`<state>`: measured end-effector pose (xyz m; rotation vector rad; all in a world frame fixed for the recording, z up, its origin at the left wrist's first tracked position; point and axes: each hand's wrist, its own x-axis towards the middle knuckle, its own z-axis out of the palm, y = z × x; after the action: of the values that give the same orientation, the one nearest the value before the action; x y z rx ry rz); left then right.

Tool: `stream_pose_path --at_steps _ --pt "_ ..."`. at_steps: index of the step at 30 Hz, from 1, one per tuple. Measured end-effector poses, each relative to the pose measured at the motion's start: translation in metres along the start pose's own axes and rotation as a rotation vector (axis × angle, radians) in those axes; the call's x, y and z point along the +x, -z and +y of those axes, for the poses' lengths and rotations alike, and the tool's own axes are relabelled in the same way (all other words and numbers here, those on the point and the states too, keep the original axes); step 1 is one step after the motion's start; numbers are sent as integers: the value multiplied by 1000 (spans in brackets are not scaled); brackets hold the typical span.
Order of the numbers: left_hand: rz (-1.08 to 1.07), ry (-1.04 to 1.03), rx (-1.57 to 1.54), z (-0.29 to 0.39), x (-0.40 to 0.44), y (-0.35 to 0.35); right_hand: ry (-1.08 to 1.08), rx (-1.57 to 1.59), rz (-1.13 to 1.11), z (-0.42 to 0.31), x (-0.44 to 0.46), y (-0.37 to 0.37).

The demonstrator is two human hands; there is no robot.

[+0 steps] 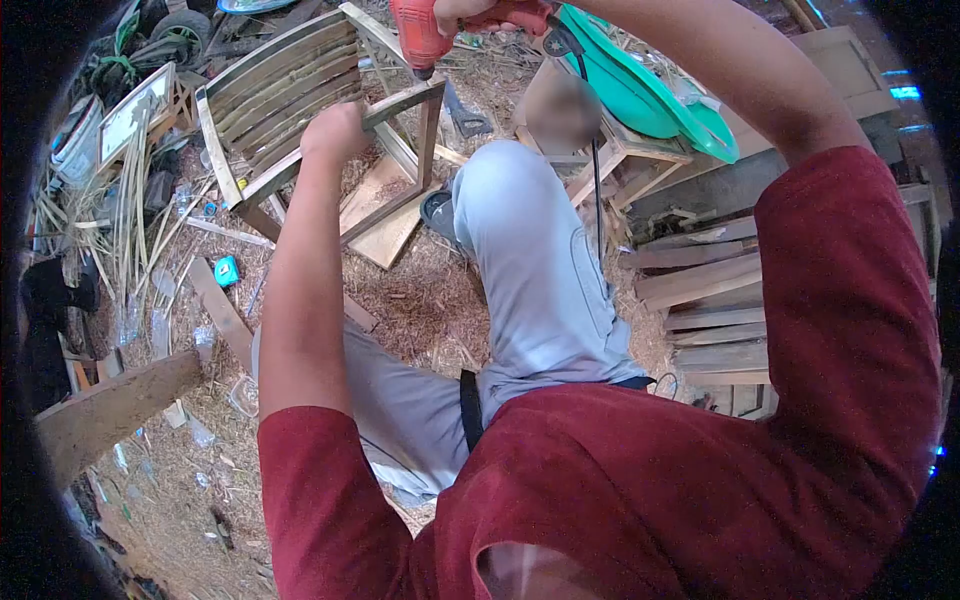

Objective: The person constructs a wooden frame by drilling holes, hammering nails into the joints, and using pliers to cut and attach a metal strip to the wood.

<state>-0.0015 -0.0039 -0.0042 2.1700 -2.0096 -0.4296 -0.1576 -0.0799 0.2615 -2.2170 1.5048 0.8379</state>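
A: What do your hands hold?

B: Your left hand [335, 132] is closed in a fist over the front rail [398, 105] of a wooden chair frame [282, 110]. Your right hand [465, 14], partly cut by the upper edge, is wrapped around a red drill [422, 40], nose down on the rail, to the right of your left hand. Whether its bit has entered the wood cannot be told.

A: Which containers lie about them?

B: Beyond your left hand is one blue dish-like piece [255, 4], cropped; what it holds cannot be made out. To the right of your right hand, one green plastic piece [635, 85] rests on a wooden stool [645, 145]; whether it is a vessel is unclear.

A: And the counts?

B: One drill, one chair frame, one stool. One saw [468, 120] lies on the ground right of your left hand; one turquoise tape measure [227, 270] lies nearer you, left of your left forearm. Several boards [715, 275] are piled well to the right of both hands; their number is uncertain.

A: Any writing?

B: Markings on the drill and tape measure are too small to read.
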Motion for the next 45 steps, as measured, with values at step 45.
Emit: stream_pose_path --at_steps 45 --pt "-18 -44 -14 -4 -1 0 -57 -119 36 -13 17 -6"
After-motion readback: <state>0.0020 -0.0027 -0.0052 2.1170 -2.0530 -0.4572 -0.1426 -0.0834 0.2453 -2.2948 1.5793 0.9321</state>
